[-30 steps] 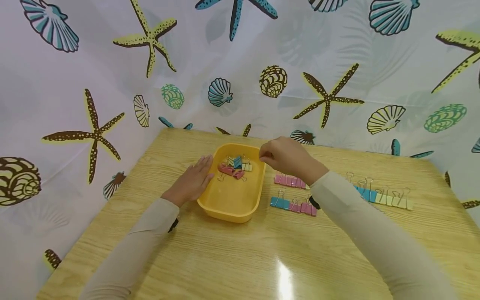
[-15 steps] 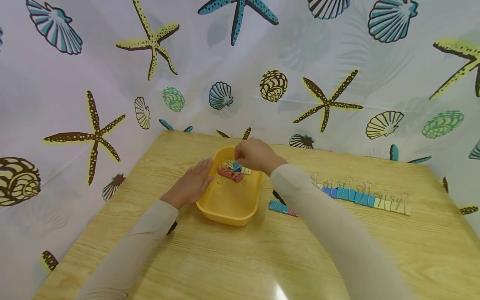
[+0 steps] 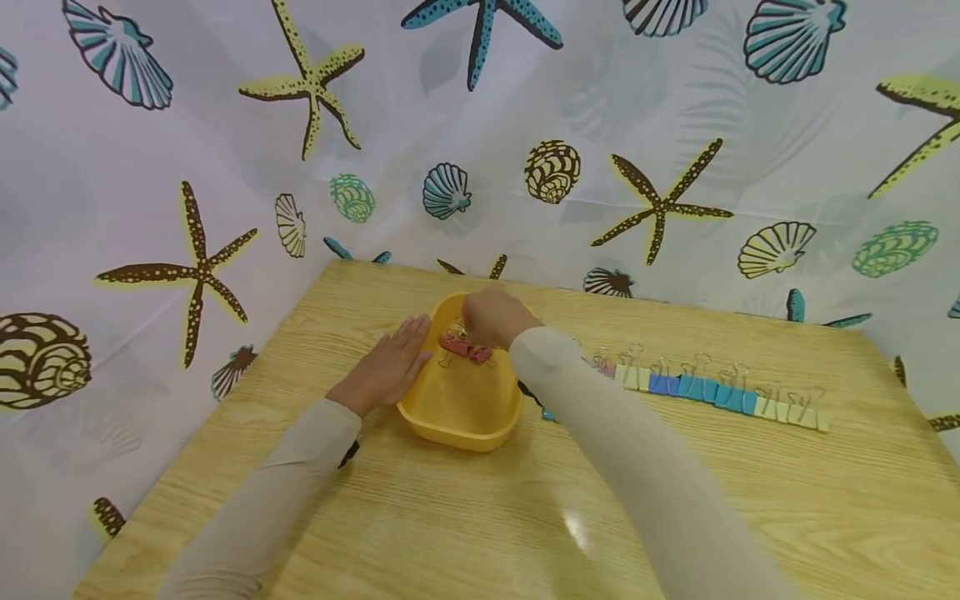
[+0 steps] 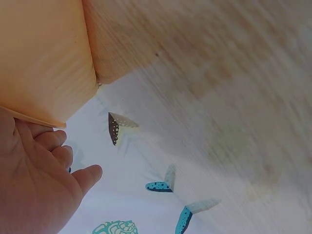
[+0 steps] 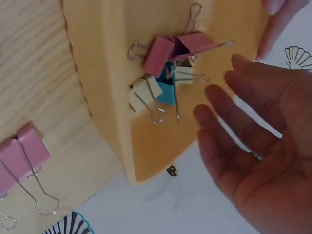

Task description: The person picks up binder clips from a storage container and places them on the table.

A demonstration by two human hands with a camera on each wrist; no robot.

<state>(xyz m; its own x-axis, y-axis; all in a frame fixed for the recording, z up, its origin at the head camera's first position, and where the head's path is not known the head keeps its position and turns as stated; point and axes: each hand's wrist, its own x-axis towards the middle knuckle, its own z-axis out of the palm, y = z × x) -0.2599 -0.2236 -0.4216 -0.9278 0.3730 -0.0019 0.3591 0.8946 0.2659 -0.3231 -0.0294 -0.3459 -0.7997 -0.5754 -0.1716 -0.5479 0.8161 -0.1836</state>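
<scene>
Inside a yellow plastic tray point(image 3: 459, 407) lies a small heap of binder clips: red ones point(image 5: 159, 54), a teal one point(image 5: 166, 92) and cream ones point(image 5: 145, 93), their wire handles sticking out. My left hand point(image 3: 384, 367) rests with straight fingers along the tray's left rim; the left wrist view shows its fingertips at that rim. Over the far part of the tray is my right hand point(image 3: 497, 318), covering part of the heap in the head view. In the right wrist view its fingers point(image 5: 214, 151) are loosely bent near the clips, with nothing between them.
Right of the tray, a row of binder clips in cream, blue and teal point(image 3: 697, 389) runs across the wooden table point(image 3: 420, 517). A nearer teal clip point(image 3: 550, 415) is mostly hidden by my right sleeve. A patterned curtain point(image 3: 495, 108) hangs behind the table.
My right hand has moved left from the tray's right rim to over the clips inside, and its sleeve now covers the nearer row. My left hand has stayed at the rim.
</scene>
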